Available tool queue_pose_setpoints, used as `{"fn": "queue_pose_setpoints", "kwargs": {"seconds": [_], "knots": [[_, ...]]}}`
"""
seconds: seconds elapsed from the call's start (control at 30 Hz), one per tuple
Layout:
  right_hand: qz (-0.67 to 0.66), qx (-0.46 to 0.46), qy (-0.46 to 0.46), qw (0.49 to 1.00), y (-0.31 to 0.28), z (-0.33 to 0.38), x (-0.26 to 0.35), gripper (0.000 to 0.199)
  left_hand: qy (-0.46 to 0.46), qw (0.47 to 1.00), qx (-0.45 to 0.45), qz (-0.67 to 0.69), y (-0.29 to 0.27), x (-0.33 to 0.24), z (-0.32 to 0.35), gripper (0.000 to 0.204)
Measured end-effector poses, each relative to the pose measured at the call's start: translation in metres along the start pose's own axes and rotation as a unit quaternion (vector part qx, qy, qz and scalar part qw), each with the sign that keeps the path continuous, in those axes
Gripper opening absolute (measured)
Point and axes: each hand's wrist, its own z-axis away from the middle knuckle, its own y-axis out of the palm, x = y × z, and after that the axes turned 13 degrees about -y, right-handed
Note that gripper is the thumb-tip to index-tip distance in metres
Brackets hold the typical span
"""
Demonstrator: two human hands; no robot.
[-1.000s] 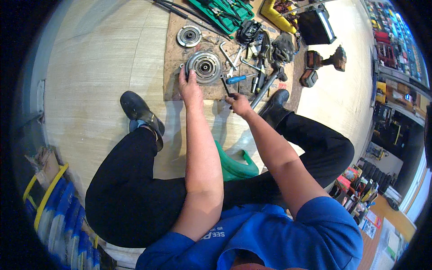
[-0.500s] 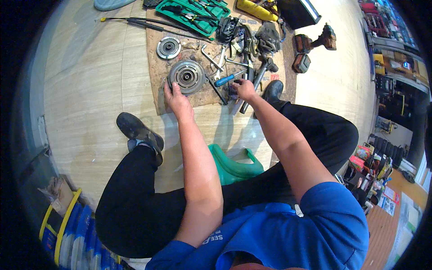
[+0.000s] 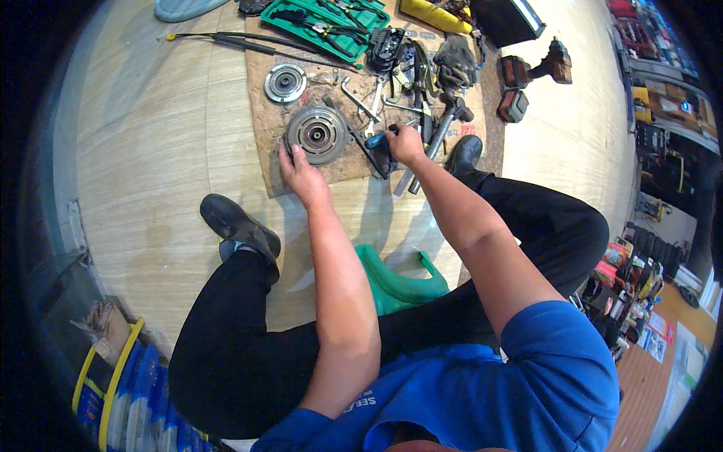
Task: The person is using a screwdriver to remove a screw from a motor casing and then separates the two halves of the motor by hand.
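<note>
Steadying a round metal pulley (image 3: 317, 133) on cardboard (image 3: 263, 113).
Left hand (image 3: 300, 172) fingers spread, pressing its rim; right hand (image 3: 405, 143) clamped on blue-handled tool (image 3: 376, 139). Pulley looks heavy, rigid, probably greasy; grip the rim.

Tool handle (image 3: 375, 140): we see bright blue in the right hand (image 3: 405, 145).
Round metal disc (image 3: 318, 134): we see dull grey with a dark centre, under the left hand (image 3: 300, 170).
Smaller disc (image 3: 285, 83): we see silvery grey.
Mat (image 3: 263, 124): we see brown, stained darker in patches.
Tool tray (image 3: 335, 30): we see green.
Floor (image 3: 151, 128): we see pale beige wood grain.
Stool (image 3: 395, 282): we see green.
Shirt (image 3: 482, 399): we see blue.
Trousers (image 3: 248, 354): we see black.
Shoes (image 3: 237, 224): we see black.
</note>
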Motion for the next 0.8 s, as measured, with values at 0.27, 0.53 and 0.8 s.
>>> {"fn": "queue_pose_setpoints", "kwargs": {"seconds": [0.27,0.53,0.8], "knots": [[-0.006,-0.006,-0.069,0.998,0.019,0.006,0.034,0.027,-0.016,0.998,-0.051,0.022,-0.001,-0.004,0.002,0.044],[-0.020,-0.147,-0.046,0.988,-0.033,-0.084,0.032,0.034,0.008,0.999,-0.044,0.003,0.008,-0.001,0.006,0.045],[0.089,-0.031,-0.158,0.983,-0.061,-0.172,0.093,0.040,0.034,0.983,-0.110,-0.140,0.018,-0.014,0.017,0.043]]}}
